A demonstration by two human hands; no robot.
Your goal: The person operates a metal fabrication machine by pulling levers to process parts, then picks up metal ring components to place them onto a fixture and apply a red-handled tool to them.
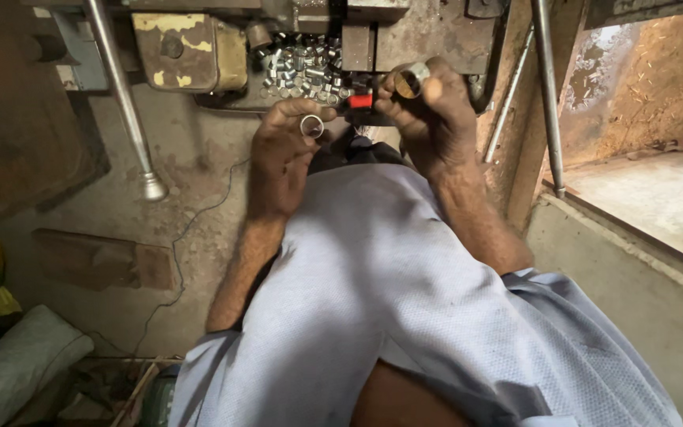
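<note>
We see left hand (282, 146) pinching small metal ring (312, 126) at fingertips, bore facing us. Right hand (428, 111), farther right, fingers clamped on brass-lined sleeve (411, 79), axis tilted leftward. Loose bushing pile (303, 69) just beyond, nearer left hand.

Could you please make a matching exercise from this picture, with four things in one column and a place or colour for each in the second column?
Things:
1. metal ring
2. brass-lined bush
3. red part
4. long metal lever

Places or colours:
A. between the two hands
B. in the fingers of the left hand
C. at the left, ending in a round knob
D. held up by the right hand

Pairs: 1-B, 2-D, 3-A, 4-C
</note>
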